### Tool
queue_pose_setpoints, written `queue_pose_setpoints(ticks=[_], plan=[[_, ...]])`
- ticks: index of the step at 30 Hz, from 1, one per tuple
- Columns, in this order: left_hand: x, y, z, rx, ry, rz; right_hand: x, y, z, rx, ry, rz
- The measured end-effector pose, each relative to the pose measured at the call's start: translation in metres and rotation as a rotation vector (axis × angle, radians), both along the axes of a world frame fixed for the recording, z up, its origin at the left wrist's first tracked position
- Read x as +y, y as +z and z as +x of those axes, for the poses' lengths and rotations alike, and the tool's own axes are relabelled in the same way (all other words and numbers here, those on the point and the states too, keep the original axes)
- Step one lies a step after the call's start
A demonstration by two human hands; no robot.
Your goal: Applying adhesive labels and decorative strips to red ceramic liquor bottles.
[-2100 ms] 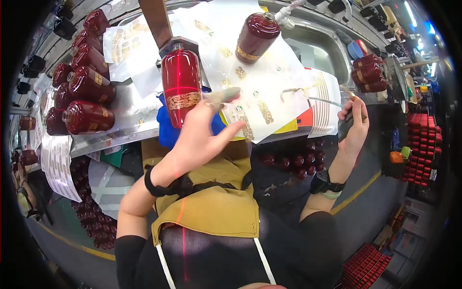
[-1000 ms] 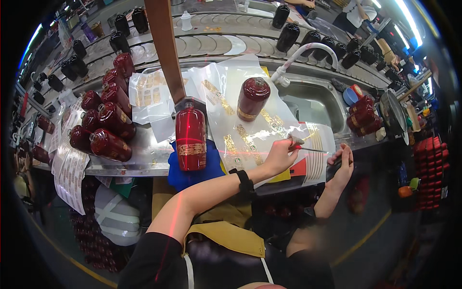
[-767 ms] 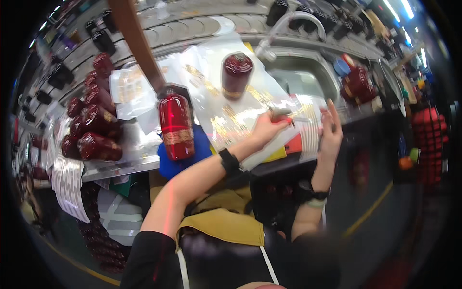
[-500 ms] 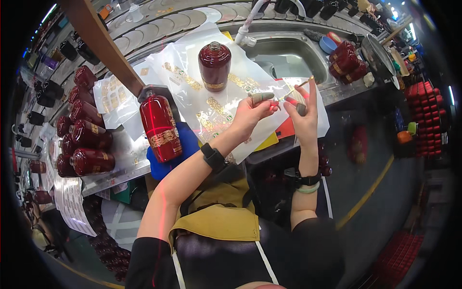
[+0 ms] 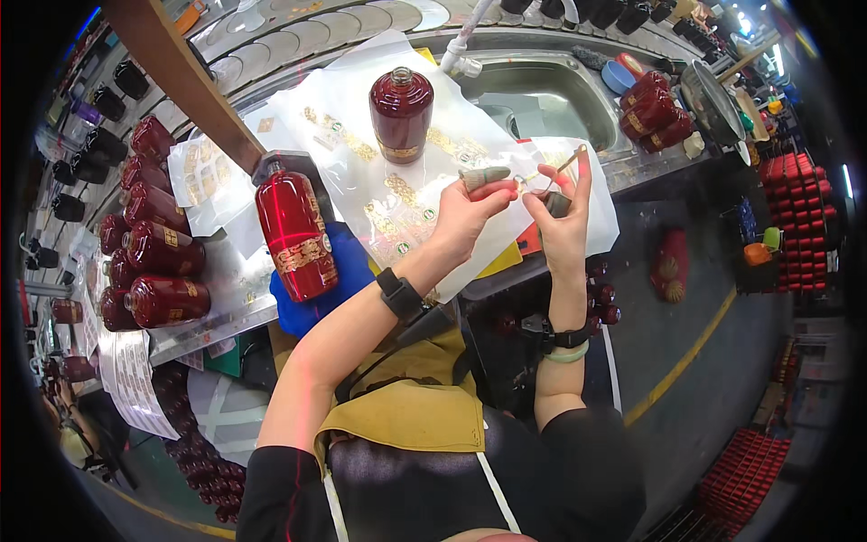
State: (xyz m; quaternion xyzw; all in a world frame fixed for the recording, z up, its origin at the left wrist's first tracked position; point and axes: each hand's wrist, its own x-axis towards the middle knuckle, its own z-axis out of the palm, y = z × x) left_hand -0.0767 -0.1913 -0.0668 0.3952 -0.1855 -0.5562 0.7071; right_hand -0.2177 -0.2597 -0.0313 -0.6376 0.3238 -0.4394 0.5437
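Observation:
My left hand (image 5: pixel 465 217) is closed in a pinch over the decal sheets, a grey-green finger cot on one finger. What its fingertips grip is too small to make out. Close beside it, my right hand (image 5: pixel 562 230) is closed on a thin gold strip (image 5: pixel 569 163), which sticks up past the fingertips; a grey-green cot covers one finger here too. Beneath both hands lie translucent sheets (image 5: pixel 361 194) with gold decals. An upright dark red glass bottle (image 5: pixel 401 117) stands on them, beyond my left hand. Another red bottle (image 5: pixel 296 237) with gold decoration leans on a blue cloth (image 5: pixel 352 257), left of my left forearm.
Red bottles (image 5: pixel 167 248) crowd the bench at left, beside a wooden post (image 5: pixel 185 81). A steel sink (image 5: pixel 578 95) with a white tap (image 5: pixel 459 59) is behind the sheets. Several more red bottles (image 5: pixel 650 113) lie right of the sink, near a blue bowl (image 5: pixel 618 78).
My fingers have shifted slightly around the strip, with both hands still close together. The whole view has moved a little; the bottles have not visibly been handled.

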Motion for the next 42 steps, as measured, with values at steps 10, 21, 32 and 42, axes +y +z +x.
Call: queue_pose_setpoints(ticks=[10, 21, 32, 42], plan=[[0.008, -0.003, -0.018, 0.034, -0.130, 0.276, -0.002, 0.003, -0.016, 0.016, -0.246, -0.032], [0.049, 0.032, -0.032, 0.246, -0.248, 0.392, 0.017, 0.019, -0.035, 0.199, -0.444, -0.322], [0.175, 0.082, 0.057, -0.413, -0.355, -0.025, 0.065, 0.052, -0.014, 0.101, -0.164, -0.387], [0.277, 0.037, 0.076, -1.389, 0.645, 0.269, 0.132, 0.041, 0.069, 0.182, 0.636, -0.173]])
